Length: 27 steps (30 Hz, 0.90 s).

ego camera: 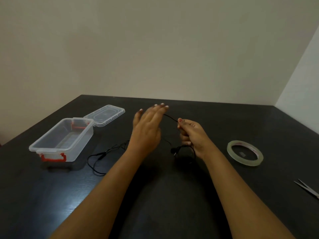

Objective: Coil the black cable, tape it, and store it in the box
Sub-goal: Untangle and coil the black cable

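A thin black cable (96,161) lies partly on the dark table, looping left of my left forearm. Its other part runs up between my hands. My right hand (191,133) is closed around a few small loops of it, and a plug end hangs below the fist. My left hand (146,128) is held flat with fingers spread, and the cable passes over or behind its fingers; whether it grips the strand I cannot tell. A clear plastic box (51,149) with red latches stands open at the left. A roll of clear tape (245,152) lies at the right.
The box's clear lid (105,114) lies flat behind the box. Scissors (309,188) poke in at the right edge of the dark table (155,195). Pale walls rise behind and to the right of the table.
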Each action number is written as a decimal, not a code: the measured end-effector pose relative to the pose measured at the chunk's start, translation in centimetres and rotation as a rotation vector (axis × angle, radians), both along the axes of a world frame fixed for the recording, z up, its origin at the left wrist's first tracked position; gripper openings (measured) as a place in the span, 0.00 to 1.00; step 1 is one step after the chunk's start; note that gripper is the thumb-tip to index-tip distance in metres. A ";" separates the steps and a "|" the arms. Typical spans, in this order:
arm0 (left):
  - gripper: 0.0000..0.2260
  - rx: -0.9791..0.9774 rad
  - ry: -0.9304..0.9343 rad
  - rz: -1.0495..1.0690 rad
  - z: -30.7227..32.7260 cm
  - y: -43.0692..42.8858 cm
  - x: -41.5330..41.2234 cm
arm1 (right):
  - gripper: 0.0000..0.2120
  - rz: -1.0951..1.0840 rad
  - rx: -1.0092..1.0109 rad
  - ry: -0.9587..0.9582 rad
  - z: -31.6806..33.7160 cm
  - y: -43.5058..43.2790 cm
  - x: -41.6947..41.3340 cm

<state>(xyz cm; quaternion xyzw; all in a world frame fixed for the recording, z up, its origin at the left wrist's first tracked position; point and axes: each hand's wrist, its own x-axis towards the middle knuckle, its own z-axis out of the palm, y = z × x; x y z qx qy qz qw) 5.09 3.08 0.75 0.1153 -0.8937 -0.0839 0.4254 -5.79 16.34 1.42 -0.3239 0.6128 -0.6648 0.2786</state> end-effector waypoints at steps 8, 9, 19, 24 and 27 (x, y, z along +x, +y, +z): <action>0.21 -0.119 -0.083 -0.132 -0.5 -0.5 -1.0 | 0.14 0.073 0.070 0.057 0.0 -0.1 0.4; 0.18 -0.064 -0.025 -0.085 -0.2 -0.8 -0.8 | 0.14 0.092 0.044 0.019 0.2 0.0 0.4; 0.11 0.792 0.051 0.144 -0.5 -3.4 0.5 | 0.14 0.028 0.044 0.019 -0.2 0.3 -0.4; 0.15 1.042 -0.084 -0.290 0.7 -0.7 -0.1 | 0.12 -0.075 0.021 0.150 -0.6 -0.4 -0.2; 0.17 1.121 -0.183 -0.537 1.8 0.9 0.4 | 0.10 -0.266 0.051 0.372 -1.0 -0.5 -0.7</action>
